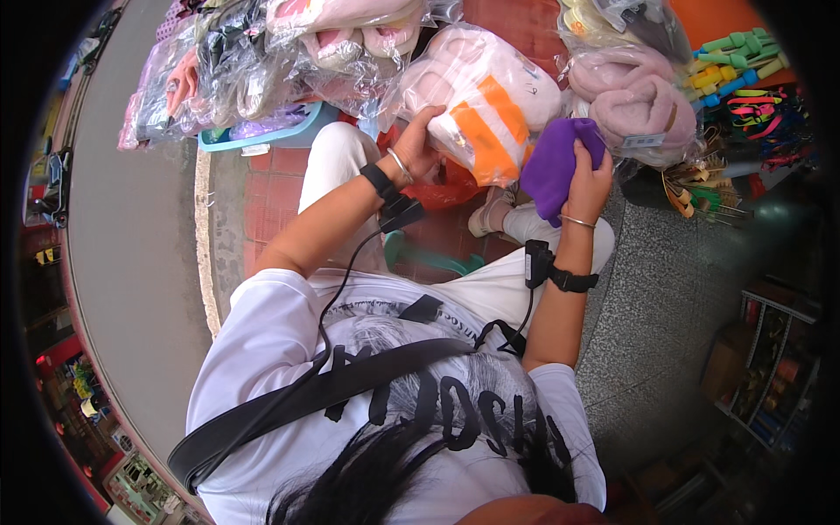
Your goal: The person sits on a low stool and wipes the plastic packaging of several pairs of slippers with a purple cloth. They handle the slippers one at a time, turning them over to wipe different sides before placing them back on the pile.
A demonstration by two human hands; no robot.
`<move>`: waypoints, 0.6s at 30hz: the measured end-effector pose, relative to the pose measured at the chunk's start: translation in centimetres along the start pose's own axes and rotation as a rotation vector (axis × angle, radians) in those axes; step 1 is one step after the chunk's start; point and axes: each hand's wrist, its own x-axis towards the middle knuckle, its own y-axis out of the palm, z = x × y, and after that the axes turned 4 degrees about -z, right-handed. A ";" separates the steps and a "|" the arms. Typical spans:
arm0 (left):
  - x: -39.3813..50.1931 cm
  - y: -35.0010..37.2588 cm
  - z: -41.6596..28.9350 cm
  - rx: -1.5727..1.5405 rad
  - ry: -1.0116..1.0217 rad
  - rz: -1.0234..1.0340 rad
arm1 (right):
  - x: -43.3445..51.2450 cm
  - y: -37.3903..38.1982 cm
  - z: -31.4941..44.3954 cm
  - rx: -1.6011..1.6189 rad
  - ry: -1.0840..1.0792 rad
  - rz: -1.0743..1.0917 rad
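In front of me is a clear plastic bag of pale pink plush slippers [482, 85], with orange strips on its near side and handwriting on it. My left hand [420, 149] is shut on the near left edge of this bag. A purple cloth [558, 167] is pinched in my right hand [590, 174], its lower part hanging beside the bag's right side. The cloth partly covers the orange strips' right end. Under my left hand a red plastic bag [443, 187] shows between my knees.
Bagged slippers [367, 39] pile up at the far left above a light blue basin [279, 131]. More pink slippers [633, 108] lie right, near colourful plastic toys [738, 62] and bright straps [755, 111]. Below me is a green stool [433, 259]. A road [131, 230] runs left; a metal shelf [771, 361] stands right.
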 end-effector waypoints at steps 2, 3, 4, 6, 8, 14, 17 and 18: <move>-0.5 -1.2 0.1 -0.030 0.005 0.006 | -0.9 1.8 1.0 -0.083 -0.033 -0.016; -0.8 -1.7 0.3 -0.032 -0.008 0.017 | -0.8 2.9 1.1 -0.088 -0.083 -0.003; -0.9 -2.1 0.5 -0.052 -0.013 0.001 | -0.7 4.1 1.1 -0.042 -0.133 0.016; -0.8 -2.5 0.9 -0.106 -0.020 0.001 | 0.9 6.4 0.8 -0.324 -0.369 -0.079; -0.2 -2.6 1.4 -0.112 0.028 -0.030 | 1.6 8.9 0.1 -0.536 -0.485 0.013; 2.2 -3.6 1.7 -0.144 0.188 -0.147 | -7.8 11.4 -0.6 -0.711 -0.742 0.424; 2.2 -4.0 1.4 -0.136 0.234 -0.176 | -13.7 9.9 0.0 -0.666 -0.705 0.688; 2.0 -3.9 1.4 -0.132 0.240 -0.188 | -14.5 9.3 0.2 -0.662 -0.680 0.802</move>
